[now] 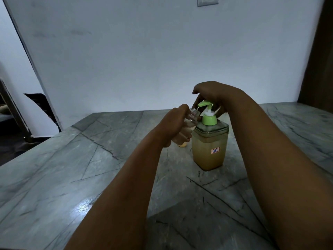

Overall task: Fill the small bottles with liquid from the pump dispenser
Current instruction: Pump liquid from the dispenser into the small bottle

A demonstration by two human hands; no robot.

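Observation:
A square clear pump dispenser (209, 150) with amber liquid and a green pump head (207, 107) stands mid-table. My left hand (173, 125) grips a small clear bottle (192, 117), tilted, its open neck right under the green spout. My right hand (212, 94) rests over the top of the pump head, fingers curved down around it. Below my left hand another small object with yellowish content (182, 145) shows on the table, mostly hidden.
The grey veined marble tabletop (90, 168) stretches wide on all sides. A white wall rises behind it, with a switch plate (208, 1) high up. A dark chair (41, 105) stands at the far left.

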